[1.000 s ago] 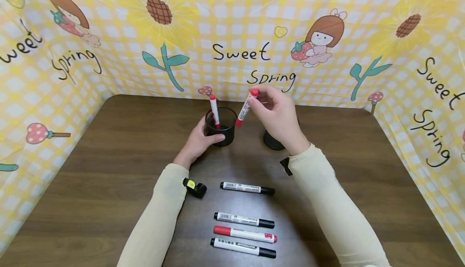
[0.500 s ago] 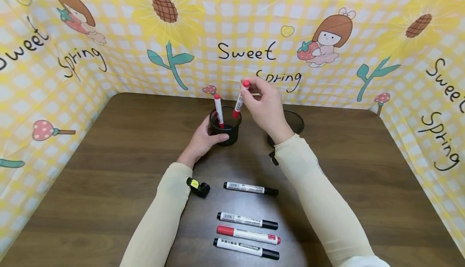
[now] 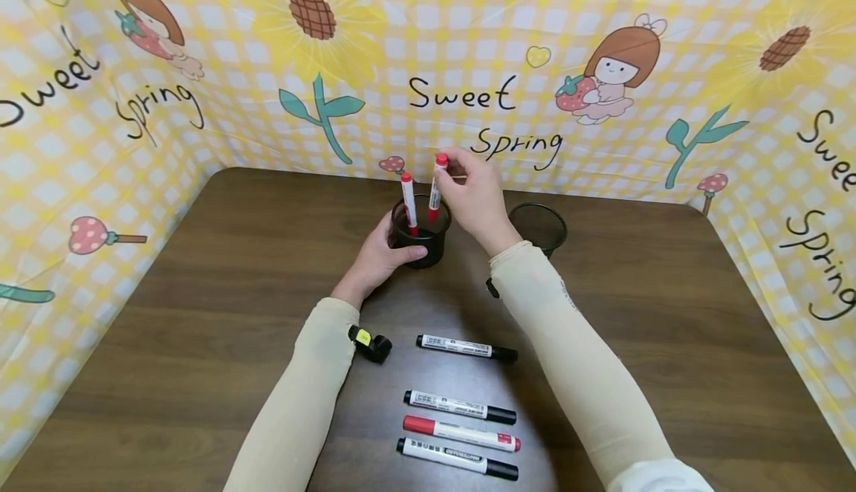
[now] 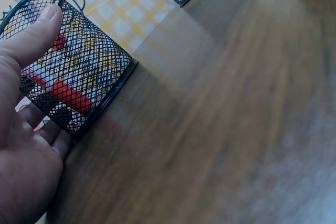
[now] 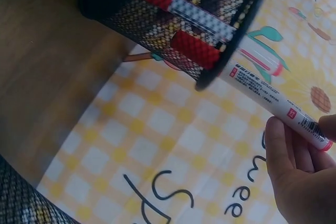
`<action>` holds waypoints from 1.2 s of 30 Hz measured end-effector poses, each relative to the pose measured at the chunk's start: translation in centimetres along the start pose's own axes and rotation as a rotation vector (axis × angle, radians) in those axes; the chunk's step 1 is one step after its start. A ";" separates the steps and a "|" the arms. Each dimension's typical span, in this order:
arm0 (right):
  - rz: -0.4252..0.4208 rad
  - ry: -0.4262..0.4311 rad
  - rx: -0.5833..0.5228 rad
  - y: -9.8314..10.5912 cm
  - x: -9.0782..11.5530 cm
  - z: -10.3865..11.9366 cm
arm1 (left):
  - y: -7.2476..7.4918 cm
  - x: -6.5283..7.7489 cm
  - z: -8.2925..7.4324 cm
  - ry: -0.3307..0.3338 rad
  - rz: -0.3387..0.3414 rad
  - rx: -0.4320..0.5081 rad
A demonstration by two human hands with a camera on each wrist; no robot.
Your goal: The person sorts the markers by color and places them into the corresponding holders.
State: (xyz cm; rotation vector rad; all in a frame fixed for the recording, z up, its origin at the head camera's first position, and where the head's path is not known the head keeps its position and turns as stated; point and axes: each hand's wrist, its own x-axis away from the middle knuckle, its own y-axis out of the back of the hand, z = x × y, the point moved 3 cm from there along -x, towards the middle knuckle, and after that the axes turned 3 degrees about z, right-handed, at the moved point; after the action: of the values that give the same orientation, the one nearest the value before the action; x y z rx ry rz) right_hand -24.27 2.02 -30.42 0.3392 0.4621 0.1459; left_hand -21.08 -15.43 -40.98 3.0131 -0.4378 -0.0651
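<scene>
While your L hand (image 3: 377, 258) clamps a blk mesh cup (image 3: 435, 253) nr the far table edge (image 3: 301, 183), your R hand (image 3: 478, 196) pinches a wht marker (image 3: 435, 196), red cap (image 5: 195, 50) down inside.

Two cream-sleeved arms (image 3: 294, 395) reach forward, angled inward. The bare left hand (image 3: 376, 259) curls round — the bare right hand (image 3: 478, 198), slightly higher, pinches.

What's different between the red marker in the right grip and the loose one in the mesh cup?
The right grip pinches the held marker; the loose marker leans unheld in the mesh cup. The held marker's red cap is just inside the rim, while the loose marker's sits near the base. Both have white barrels, red caps down.
</scene>
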 end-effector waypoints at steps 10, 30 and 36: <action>0.028 -0.070 0.033 -1.1 -0.3 -1.2 | 0.0 -0.1 0.1 -0.022 0.004 0.018; 0.092 -0.119 0.133 -2.4 -0.3 -2.8 | 0.0 0.0 0.0 -0.011 0.010 0.017; 0.112 -0.095 0.164 -2.8 -0.3 -3.0 | 0.0 0.1 -0.2 -0.010 0.012 0.004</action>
State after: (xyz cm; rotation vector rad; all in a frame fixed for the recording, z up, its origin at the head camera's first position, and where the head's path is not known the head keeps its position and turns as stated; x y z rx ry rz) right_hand -25.75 0.23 -33.79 0.5312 0.3616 0.2001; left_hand -20.98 -15.44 -40.80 3.0146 -0.4581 -0.0784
